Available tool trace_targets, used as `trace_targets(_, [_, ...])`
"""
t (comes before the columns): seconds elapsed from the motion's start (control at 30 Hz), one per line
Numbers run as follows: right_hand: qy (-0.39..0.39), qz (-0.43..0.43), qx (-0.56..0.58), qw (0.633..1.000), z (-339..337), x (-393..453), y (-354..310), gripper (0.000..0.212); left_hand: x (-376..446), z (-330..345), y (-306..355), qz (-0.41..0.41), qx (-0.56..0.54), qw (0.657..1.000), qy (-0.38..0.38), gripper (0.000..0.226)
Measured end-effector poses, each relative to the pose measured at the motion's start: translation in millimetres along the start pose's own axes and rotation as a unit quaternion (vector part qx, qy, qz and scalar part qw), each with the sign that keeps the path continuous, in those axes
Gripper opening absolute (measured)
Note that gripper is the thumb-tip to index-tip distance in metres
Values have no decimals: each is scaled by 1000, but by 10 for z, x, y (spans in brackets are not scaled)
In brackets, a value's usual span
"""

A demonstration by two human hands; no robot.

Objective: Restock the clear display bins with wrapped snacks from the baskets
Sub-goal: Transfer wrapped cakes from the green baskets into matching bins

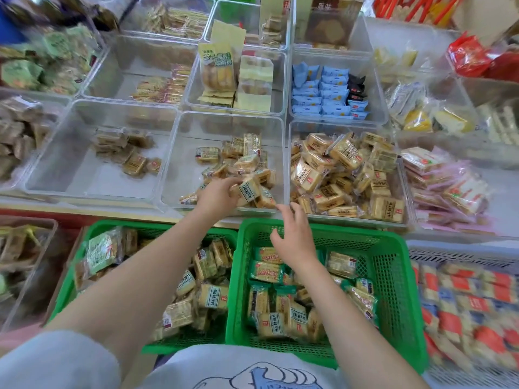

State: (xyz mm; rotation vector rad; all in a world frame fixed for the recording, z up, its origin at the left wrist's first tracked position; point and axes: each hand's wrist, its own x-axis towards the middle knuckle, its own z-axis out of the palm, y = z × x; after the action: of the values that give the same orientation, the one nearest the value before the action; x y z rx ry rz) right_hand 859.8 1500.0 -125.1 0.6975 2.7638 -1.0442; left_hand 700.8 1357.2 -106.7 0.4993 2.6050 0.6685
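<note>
Head view: right hand [295, 237] above basket rim [323, 226]

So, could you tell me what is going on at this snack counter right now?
A person is restocking clear bins from two green baskets. The left hand grips a wrapped snack inside the middle front bin, which is only partly filled. The right hand hovers open above the right basket, holding nothing. The neighbouring bin on the right is nearly full.
</note>
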Motion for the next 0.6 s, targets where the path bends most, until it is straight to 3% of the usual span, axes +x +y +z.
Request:
trace_targets(0.1, [-21, -5, -26, 999, -41, -9, 44, 65, -48, 75, -16, 52, 145, 987, 48, 46])
trace_targets(0.17, [-37, -2, -21, 999, -55, -8, 71, 67, -235, 162, 34, 112, 163, 975, 97, 48])
trace_targets(0.27, [-45, -6, -7, 999, -74, 3, 85, 64, -642, 407, 89, 205, 179, 958, 90, 54])
trace_targets(0.33, [11, -21, 30, 999, -93, -30, 73, 55, -824, 546, 59, 199, 223, 954, 40, 66])
trace_targets(0.4, [119, -22, 41, 992, -128, -109, 129, 42, -905, 643, 3, 161, 266, 950, -11, 76])
trace_targets(0.47, [176, 24, 29, 984, -180, -193, 300, 29, -948, 692, -13, 141, 272, 952, -29, 80])
trace_targets(0.53, [127, 111, 19, 985, -189, -254, 562, 21, -969, 711, 16, 133, 241, 961, -28, 83])
trace_targets(0.6, [-10, 172, -62, 983, -125, -312, 811, 28, -969, 731, 55, 124, 214, 968, -31, 84])
